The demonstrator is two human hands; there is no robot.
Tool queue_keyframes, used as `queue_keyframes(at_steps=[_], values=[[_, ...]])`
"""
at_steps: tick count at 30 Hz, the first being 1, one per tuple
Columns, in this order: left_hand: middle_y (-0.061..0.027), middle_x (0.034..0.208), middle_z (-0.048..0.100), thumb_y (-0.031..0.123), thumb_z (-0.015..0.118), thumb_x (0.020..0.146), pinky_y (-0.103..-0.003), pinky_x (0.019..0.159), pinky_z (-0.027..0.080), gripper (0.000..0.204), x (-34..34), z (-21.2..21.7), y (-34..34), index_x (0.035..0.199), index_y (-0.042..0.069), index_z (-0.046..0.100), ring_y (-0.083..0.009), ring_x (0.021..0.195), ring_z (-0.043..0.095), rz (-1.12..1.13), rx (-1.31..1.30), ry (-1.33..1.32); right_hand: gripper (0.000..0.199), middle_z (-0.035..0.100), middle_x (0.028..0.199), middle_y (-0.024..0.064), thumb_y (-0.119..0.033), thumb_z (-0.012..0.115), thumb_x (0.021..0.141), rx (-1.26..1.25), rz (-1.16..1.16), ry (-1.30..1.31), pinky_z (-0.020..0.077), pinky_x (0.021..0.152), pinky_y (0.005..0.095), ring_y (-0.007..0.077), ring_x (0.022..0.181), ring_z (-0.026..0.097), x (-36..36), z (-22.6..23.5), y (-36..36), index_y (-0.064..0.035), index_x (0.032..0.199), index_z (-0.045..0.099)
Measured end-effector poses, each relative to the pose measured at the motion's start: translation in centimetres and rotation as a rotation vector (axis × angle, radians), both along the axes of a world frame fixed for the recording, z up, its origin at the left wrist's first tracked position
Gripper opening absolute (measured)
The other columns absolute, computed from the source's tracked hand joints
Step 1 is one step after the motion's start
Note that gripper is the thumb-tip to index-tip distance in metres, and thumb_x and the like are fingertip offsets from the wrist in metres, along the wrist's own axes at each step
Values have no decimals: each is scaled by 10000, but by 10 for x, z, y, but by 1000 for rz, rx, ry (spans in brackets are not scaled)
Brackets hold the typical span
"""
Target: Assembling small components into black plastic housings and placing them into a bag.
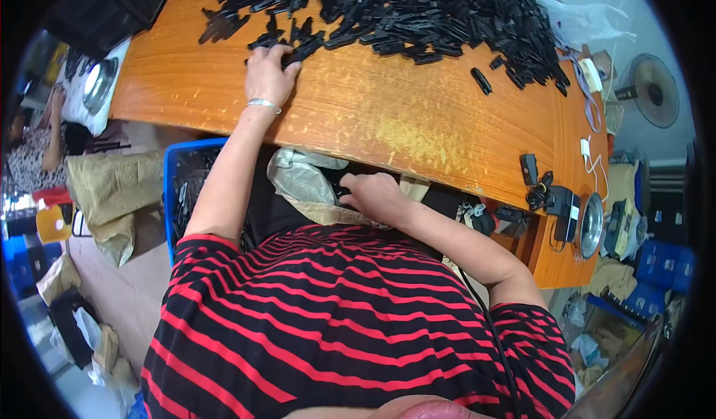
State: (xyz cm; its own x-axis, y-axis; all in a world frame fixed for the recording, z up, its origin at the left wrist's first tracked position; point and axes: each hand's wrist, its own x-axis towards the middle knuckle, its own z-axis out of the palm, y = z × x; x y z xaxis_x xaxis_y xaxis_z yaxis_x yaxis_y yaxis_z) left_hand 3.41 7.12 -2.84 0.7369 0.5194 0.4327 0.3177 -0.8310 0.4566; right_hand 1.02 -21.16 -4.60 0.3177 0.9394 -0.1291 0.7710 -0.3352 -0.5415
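A large heap of narrow black pieces that look like clips [418,16] covers the far part of the wooden table [373,121]. At the near left edge of the heap is my left hand [270,76], its fingers curled over a few of these pieces and its thumb set apart. Below the table edge my right hand [379,197] is bent over the mouth of a pale woven sack [302,177] on my lap. Its fingers are drawn in; what they hold, if anything, is hidden. Dark contents show inside the sack's mouth.
A blue crate [170,195] with black pieces stands left of my lap. On the table's right lie a black power adapter [563,214], cables and a metal bowl [591,225]. A fan [649,91] stands beyond. Another person [41,139] sits far left, near brown sacks [112,188].
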Motion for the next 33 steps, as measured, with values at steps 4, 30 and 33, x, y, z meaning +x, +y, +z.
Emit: queue_keyframes(at_steps=[4, 30, 33], values=[[-143, 940, 578, 154, 696, 763, -402, 790, 471, 228, -10, -3, 2, 981, 105, 648, -337, 916, 566, -25, 34, -54, 162, 617, 788, 114, -230, 626, 832, 308, -33, -75, 495, 615, 420, 334, 737, 618, 33, 44, 18, -91, 910, 599], [-151, 974, 653, 56, 446, 959, -214, 657, 557, 279, -24, 27, -34, 1232, -1, 452, -149, 760, 651, -206, -1621, -283, 232, 651, 895, 162, -261, 559, 892, 249, -339, -95, 488, 718, 421, 345, 829, 626, 111, 60, 72, -45, 944, 626], [-146, 1001, 651, 71, 464, 958, -212, 672, 554, 273, -24, 29, -42, 1223, 3, 470, -143, 783, 649, -237, -1612, -246, 207, 645, 863, 137, -260, 587, 876, 236, -262, -150, 491, 662, 424, 341, 778, 625, 93, 41, 72, -54, 879, 612]])
